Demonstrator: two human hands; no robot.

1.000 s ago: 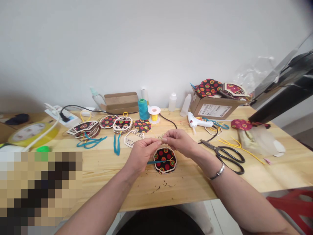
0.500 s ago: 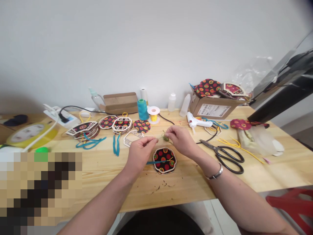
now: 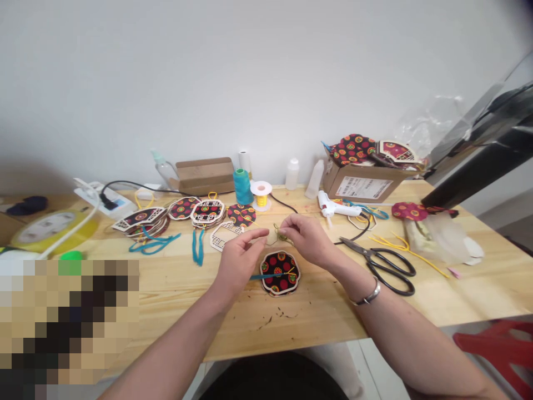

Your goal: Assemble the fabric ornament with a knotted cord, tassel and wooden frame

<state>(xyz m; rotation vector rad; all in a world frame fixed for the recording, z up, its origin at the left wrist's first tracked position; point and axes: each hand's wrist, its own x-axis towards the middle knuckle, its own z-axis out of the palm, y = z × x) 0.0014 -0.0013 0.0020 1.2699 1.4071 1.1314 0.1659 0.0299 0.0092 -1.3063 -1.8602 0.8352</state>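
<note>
My right hand (image 3: 306, 239) pinches a small bundle of green cord (image 3: 281, 234) over the table, just behind a dark floral fabric piece (image 3: 280, 272) with a pale scalloped rim. My left hand (image 3: 244, 253) is beside it on the left, thumb and forefinger slightly apart. A thin strand loops between the hands; whether my left fingers touch it is too small to tell. A teal cord (image 3: 262, 276) lies across the floral piece, ending in yellow string.
Black-handled scissors (image 3: 389, 269) and a white glue gun (image 3: 339, 208) lie right. Behind stand a teal thread cone (image 3: 243, 188), a yellow spool (image 3: 261, 197) and a filled cardboard box (image 3: 362, 183). Fan-shaped pieces (image 3: 144, 221) are stacked left. Dark scraps lie near the front edge.
My left thumb and forefinger have parted a little from their pinch. The green cord bundle in my right hand has shifted and its strand now hangs in a loose loop.
</note>
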